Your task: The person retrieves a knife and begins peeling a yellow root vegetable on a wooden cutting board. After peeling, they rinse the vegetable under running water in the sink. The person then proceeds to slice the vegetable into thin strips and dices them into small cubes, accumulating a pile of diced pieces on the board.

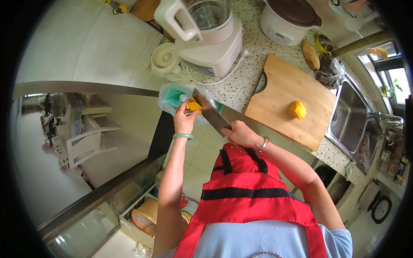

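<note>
My left hand [185, 118] pinches an orange-yellow piece of peeled produce [194, 105] between thumb and fingers. In my right hand [243, 135] is the handle of a broad cleaver [211, 112], its blade slanting up and left until its far end is beside that piece. Whether the edge touches it, I cannot tell. Below both sits a green bin [172, 97] lined with a clear plastic bag. A similar orange-yellow chunk [297, 110], with flat cut faces, rests on the wooden cutting board [275, 92] to the right.
Behind the bin stand a white blender-like appliance [215, 47] and a round cream lid [165, 58]. A white cooker [282, 32] with a brown lid is at the back. On the right are a long tuber [310, 55], a bagged bundle [330, 72] and a steel sink [349, 116].
</note>
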A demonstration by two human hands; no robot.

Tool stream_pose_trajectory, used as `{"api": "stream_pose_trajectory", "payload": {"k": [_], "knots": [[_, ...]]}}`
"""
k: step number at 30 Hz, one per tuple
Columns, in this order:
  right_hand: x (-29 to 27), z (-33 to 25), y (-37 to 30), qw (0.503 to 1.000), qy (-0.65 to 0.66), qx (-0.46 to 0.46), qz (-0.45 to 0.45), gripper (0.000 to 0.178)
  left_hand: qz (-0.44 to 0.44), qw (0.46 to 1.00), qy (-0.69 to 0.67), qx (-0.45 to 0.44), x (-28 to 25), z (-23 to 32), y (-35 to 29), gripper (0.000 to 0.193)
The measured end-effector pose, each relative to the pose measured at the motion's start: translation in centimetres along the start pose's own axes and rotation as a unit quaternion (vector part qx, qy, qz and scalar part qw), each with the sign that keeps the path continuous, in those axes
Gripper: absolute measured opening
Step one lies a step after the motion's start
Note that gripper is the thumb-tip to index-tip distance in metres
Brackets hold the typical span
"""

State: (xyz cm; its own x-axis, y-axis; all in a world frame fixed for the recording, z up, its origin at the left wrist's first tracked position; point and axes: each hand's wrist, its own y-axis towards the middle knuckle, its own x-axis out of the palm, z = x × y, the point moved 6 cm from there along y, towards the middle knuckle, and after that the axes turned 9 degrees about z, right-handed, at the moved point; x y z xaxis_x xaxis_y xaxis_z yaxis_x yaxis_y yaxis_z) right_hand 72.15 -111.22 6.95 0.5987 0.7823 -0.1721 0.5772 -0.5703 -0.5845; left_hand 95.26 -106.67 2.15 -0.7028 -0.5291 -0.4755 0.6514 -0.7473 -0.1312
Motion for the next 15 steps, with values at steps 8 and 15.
{"api": "stream_pose_trajectory", "payload": {"k": [8, 15], "knots": [[3.1, 1.6, 3.8, 0.959, -0.205, -0.125, 0.148, 0.030, 0.047, 0.984, -0.011, -0.169, -0.6, -10.1, 2.7, 0.048], [1.5, 2.3, 0.0, 0.978, 0.183, 0.091, -0.035, 0.028, 0.096, 0.981, 0.077, 0.148, 0.8, 3.1, -0.7, 0.029]]}}
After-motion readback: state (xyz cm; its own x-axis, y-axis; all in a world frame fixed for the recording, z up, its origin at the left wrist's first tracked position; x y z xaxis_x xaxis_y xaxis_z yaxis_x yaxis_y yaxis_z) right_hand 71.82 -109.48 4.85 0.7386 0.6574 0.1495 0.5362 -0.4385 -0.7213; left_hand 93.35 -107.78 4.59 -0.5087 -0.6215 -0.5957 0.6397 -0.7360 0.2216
